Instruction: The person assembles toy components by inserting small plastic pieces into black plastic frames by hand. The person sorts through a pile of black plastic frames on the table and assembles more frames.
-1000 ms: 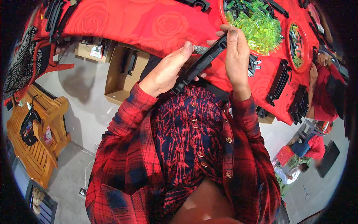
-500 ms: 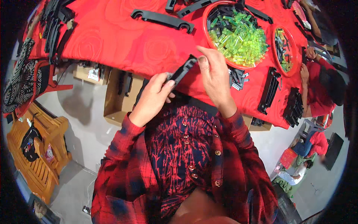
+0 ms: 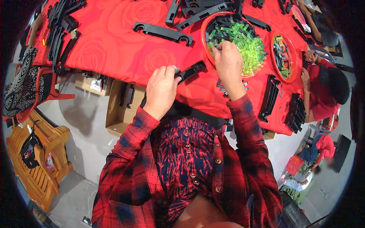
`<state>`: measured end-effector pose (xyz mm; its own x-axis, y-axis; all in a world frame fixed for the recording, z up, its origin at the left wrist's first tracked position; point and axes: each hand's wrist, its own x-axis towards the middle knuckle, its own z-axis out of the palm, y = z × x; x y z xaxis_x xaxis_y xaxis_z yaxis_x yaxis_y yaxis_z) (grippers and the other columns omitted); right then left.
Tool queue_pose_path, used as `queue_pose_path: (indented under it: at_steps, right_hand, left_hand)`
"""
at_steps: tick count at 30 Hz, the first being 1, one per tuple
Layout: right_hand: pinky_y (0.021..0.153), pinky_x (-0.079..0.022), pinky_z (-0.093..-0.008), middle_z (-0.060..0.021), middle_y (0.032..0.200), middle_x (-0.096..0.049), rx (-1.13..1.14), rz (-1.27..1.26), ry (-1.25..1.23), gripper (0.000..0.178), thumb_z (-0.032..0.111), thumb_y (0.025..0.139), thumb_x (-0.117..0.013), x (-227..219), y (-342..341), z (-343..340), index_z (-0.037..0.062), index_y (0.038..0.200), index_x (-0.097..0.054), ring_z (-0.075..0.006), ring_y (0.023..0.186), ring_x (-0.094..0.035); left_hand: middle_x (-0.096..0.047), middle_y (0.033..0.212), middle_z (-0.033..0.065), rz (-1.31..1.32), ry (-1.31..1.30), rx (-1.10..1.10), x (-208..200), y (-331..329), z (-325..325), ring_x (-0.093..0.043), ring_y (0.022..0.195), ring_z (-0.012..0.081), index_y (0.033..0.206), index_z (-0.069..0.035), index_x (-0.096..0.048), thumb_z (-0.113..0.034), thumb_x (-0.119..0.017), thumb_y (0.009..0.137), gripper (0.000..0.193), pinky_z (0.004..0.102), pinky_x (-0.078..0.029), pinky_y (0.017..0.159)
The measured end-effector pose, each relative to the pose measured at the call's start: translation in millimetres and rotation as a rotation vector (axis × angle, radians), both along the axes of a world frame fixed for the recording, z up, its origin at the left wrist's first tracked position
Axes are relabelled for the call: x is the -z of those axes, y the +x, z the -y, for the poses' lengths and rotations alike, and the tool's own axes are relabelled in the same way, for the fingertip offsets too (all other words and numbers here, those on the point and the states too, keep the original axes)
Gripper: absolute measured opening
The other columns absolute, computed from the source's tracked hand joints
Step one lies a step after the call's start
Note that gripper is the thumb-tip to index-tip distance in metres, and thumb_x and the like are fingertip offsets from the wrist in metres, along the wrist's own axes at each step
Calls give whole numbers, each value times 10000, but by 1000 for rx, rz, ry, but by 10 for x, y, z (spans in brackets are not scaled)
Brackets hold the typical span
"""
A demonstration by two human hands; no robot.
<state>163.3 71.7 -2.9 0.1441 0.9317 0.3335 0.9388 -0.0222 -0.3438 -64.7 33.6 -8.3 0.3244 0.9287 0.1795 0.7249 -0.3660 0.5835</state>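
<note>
Right hand [image 3: 229, 62] moved over one bowl [image 3: 203, 36].

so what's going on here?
A person's left hand holds a black plastic bar above the red tablecloth. The right hand is over the near side of a red bowl of yellow-green and black pieces; can't tell if it grips one. A smaller red bowl sits to the right.
</note>
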Motion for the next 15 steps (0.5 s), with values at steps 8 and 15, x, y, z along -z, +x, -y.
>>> queue_pose_path:
  at_steps: [8,15]
  right_hand:
    - [667,-533,-482,-213,831,-650,-79,104,-63,218,190,847,-710,-11,65,-37,-8,872,-622,-410,750,-649]
    - [616,-502,-424,-170,786,-660,-102,-285,-138,183,171,871,-700,-391,-18,166,15,921,-618,-356,701,-651]
  left_hand:
    - [-606,916,166,13,-32,65,-70,33,-58,-593,908,368,1001,-16,-579,-67,-691,828,212,445,-484,796]
    - [-615,906,168,108,-117,60,66,38,-119,-596,911,384,990,-7,-568,-65,-667,829,197,473,-472,807]
